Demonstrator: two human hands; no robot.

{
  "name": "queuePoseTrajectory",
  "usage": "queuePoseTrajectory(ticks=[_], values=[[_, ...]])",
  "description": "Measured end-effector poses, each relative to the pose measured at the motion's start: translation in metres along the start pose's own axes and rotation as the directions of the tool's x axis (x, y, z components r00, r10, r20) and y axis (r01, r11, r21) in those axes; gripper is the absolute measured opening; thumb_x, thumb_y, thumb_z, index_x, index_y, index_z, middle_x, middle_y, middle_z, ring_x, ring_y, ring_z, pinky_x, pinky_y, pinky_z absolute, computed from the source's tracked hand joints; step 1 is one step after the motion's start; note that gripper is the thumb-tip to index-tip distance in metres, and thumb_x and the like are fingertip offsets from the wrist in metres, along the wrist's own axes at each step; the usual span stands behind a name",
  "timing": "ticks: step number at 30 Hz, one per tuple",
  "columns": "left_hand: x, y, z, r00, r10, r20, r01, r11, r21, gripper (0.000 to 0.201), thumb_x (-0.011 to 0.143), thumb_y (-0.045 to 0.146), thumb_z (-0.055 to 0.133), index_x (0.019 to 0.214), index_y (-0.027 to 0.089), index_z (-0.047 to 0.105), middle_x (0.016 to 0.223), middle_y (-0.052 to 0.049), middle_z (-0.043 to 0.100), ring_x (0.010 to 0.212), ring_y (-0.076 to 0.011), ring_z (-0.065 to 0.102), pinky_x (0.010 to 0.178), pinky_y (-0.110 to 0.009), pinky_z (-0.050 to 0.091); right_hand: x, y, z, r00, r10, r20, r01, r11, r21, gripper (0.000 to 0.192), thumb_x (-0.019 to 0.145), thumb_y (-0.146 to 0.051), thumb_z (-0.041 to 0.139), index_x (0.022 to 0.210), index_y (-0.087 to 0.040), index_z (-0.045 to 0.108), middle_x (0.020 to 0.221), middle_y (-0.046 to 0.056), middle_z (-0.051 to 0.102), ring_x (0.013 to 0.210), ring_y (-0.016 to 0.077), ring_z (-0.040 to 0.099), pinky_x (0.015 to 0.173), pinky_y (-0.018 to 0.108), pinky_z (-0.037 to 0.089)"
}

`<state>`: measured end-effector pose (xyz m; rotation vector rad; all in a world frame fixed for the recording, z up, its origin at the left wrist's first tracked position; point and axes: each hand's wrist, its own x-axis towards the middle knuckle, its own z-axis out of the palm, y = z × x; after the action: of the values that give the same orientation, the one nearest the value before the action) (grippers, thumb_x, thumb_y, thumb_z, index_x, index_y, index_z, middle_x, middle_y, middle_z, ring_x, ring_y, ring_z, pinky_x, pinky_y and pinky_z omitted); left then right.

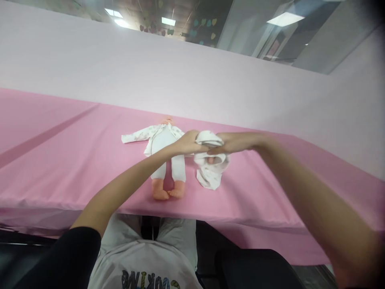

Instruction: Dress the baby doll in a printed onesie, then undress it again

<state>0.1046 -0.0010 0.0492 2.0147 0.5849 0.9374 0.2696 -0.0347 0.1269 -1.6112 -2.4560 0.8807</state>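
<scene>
left hand [188,143] gripping sleeve [210,160] | right hand [233,143] pinching sleeve, doll's hand showing inside | doll [165,160] lying on table [75,160]

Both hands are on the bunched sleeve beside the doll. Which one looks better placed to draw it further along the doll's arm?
Probably the right hand: its fingers pinch the bunched sleeve from the outer side. The left hand sits between the sleeve and the doll, better placed to steady.

an office-like room: ceiling light panels [285,18], glass partitions [240,28]
</scene>
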Motion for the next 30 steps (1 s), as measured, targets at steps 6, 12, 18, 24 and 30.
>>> queuePoseTrajectory(ticks=[6, 12, 18, 24, 30], values=[[-0.057, -0.030, -0.015, 0.954, -0.294, 0.061, 0.300, 0.937, -0.176, 0.014, 0.063, 0.026, 0.063, 0.072, 0.016, 0.059, 0.063, 0.002, 0.053, 0.063, -0.0138, 0.050, 0.053, -0.025, 0.037, 0.033, 0.022, 0.072, 0.946, -0.264, 0.187, 0.164, 0.890, 0.426, 0.037, 0.068, -0.029, 0.075, 0.100, -0.015, 0.063, 0.093, 0.006, 0.068, 0.093, 0.0197, 0.063, 0.084, 0.032, 0.050], [-0.095, -0.049, -0.041, 0.983, -0.182, -0.017, 0.179, 0.975, -0.131, 0.055, 0.072, 0.036, 0.067, 0.123, 0.020, 0.054, 0.099, -0.004, 0.063, 0.096, -0.0205, 0.057, 0.082, -0.031, 0.045, 0.070, 0.027, 0.118, 0.916, -0.387, 0.105, 0.199, 0.666, 0.719, 0.035, 0.065, -0.029, 0.076, 0.091, -0.013, 0.059, 0.069, 0.001, 0.066, 0.061, 0.0160, 0.062, 0.062, 0.030, 0.052], [-0.131, -0.090, -0.045, 0.835, 0.407, -0.370, -0.289, 0.897, 0.334, 0.044, 0.084, 0.043, 0.050, 0.120, 0.018, 0.051, 0.096, -0.009, 0.060, 0.091, -0.0217, 0.056, 0.083, -0.039, 0.044, 0.066, 0.019, 0.128, 0.964, -0.251, -0.091, 0.229, 0.600, 0.766, 0.020, 0.068, -0.022, 0.070, 0.081, -0.015, 0.056, 0.060, -0.003, 0.060, 0.052, 0.0117, 0.055, 0.051, 0.023, 0.045], [-0.145, -0.107, -0.060, 0.603, 0.579, 0.548, -0.778, 0.277, 0.564, 0.023, 0.080, 0.029, 0.045, 0.094, 0.023, 0.064, 0.080, -0.008, 0.064, 0.075, -0.0200, 0.058, 0.074, -0.038, 0.046, 0.049, 0.016, 0.118, 0.938, -0.344, -0.048, 0.300, 0.733, 0.611, 0.024, 0.064, -0.020, 0.070, 0.086, -0.014, 0.062, 0.077, 0.000, 0.064, 0.070, 0.0151, 0.060, 0.062, 0.025, 0.049], [-0.138, -0.104, -0.062, 0.687, 0.451, 0.569, -0.713, 0.270, 0.647, 0.038, 0.072, 0.019, 0.052, 0.109, 0.021, 0.063, 0.107, -0.011, 0.065, 0.105, -0.0263, 0.057, 0.098, -0.045, 0.040, 0.067, 0.011, 0.103, 0.870, -0.474, 0.138, 0.350, 0.789, 0.506, 0.027, 0.062, -0.021, 0.070, 0.087, -0.012, 0.063, 0.074, 0.000, 0.064, 0.067, 0.0141, 0.060, 0.059, 0.024, 0.048]])
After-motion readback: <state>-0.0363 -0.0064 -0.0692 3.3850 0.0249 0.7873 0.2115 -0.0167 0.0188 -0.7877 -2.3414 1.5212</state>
